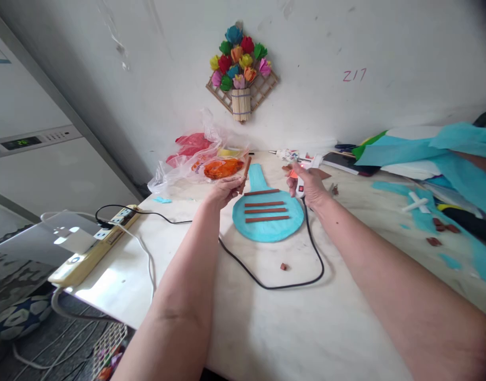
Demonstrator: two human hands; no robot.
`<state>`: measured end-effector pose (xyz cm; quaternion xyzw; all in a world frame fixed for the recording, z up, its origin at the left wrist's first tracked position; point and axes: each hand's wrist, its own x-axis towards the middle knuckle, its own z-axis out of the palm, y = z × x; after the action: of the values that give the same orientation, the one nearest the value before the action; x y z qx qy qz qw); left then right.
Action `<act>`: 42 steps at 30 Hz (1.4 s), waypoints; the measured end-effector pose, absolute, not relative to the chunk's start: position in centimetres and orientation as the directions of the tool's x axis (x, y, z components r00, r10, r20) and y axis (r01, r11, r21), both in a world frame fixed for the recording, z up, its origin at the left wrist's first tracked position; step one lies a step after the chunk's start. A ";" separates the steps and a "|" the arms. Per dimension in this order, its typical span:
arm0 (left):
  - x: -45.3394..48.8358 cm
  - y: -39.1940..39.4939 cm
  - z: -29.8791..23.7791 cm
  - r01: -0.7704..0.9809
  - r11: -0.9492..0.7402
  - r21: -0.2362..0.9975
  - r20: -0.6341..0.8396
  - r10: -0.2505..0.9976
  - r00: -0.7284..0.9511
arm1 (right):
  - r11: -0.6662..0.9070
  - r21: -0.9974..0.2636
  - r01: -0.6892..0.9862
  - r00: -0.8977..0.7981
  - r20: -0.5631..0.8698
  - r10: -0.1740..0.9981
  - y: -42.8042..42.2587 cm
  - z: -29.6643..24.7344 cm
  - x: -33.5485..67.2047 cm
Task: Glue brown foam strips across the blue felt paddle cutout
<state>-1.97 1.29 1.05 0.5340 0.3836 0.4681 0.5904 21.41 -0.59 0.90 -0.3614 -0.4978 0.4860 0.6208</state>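
My left hand [227, 190] pinches one end of a thin brown strip [247, 167], which stands tilted upward above the table. My right hand [308, 186] is wrapped round the handle of a white hot glue gun [301, 192], with a red switch near the base and a black cord running from it. The gun's nozzle points left towards the strip, apart from it. Between my hands lies a light-blue paddle-shaped piece [266, 232] with a round body and a narrow neck. Several brown strips [266, 211] lie across it in rows; the uppermost is slightly slanted.
The black cord [266, 287] loops over the table in front of the blue piece, past a small brown scrap [283, 266]. Plastic bags [203, 159] lie at the back left. A power strip [88, 256] sits on the left edge. Blue paper [465, 159] is piled at right.
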 end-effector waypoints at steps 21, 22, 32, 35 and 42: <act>0.5 1.4 1.7 0.844 -0.440 0.308 0.231 0.895 0.382 | 0.182 -0.961 -0.207 0.283 0.119 0.952 -0.2 -0.1 21.6; 0.6 1.4 1.7 0.848 -0.438 0.299 0.222 0.896 0.385 | 0.180 -0.965 -0.191 0.280 0.123 0.952 -0.3 -0.1 21.5; 1.2 0.7 2.1 0.885 -0.393 0.247 0.170 0.917 0.360 | 0.186 -0.957 -0.224 0.259 0.126 0.958 -0.2 -0.3 20.9; 1.2 0.6 2.2 0.885 -0.401 0.238 0.168 0.914 0.369 | 0.178 -0.963 -0.203 0.238 0.128 0.963 -0.1 -0.5 20.9; 1.2 1.0 1.8 0.883 -0.412 0.223 0.178 0.908 0.379 | 0.159 -0.977 -0.143 0.257 0.119 0.959 0.2 -0.9 20.9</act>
<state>1.23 1.03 1.77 0.8291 0.5402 0.1368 0.0451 20.86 0.24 -0.93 -0.4794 -0.4254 0.4364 0.6314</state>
